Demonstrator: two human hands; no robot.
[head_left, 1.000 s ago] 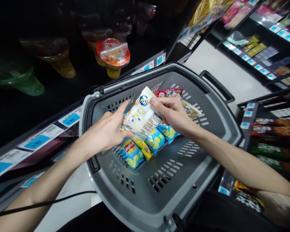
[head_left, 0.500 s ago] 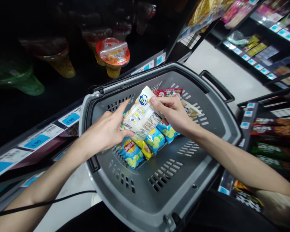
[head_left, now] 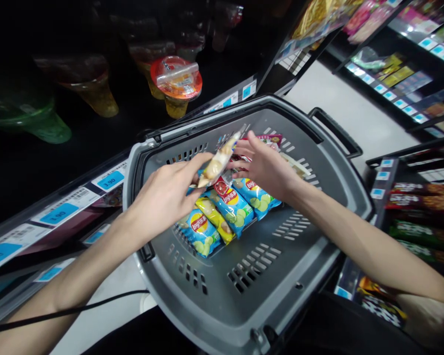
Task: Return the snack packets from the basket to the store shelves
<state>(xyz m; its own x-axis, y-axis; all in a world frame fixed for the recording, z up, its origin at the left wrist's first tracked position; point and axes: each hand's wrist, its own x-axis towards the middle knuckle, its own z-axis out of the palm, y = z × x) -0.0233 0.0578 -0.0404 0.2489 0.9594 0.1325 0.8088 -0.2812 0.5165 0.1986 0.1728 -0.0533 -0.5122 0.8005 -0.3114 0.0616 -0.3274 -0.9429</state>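
packet (head_left: 219, 165): lower end partly covered by the left hand (head_left: 166, 190); seen nearly edge-on, print not readable. right hand (head_left: 264, 160): contact with packet cannot be confirmed. red bag (head_left: 270, 139): partly covered by the right hand. beige bag (head_left: 299, 166): partly covered by the right wrist. leftmost blue bag (head_left: 200, 229): top concealed by the left hand. basket (head_left: 207, 310): near rim cut off at bottom edge. both forearms: cut off at picture edges. cable (head_left: 66, 311): cut off at left edge. green cup (head_left: 52, 123): dim, blurred, cut off at left edge. far shelf labels (head_left: 399, 103): too small to read.
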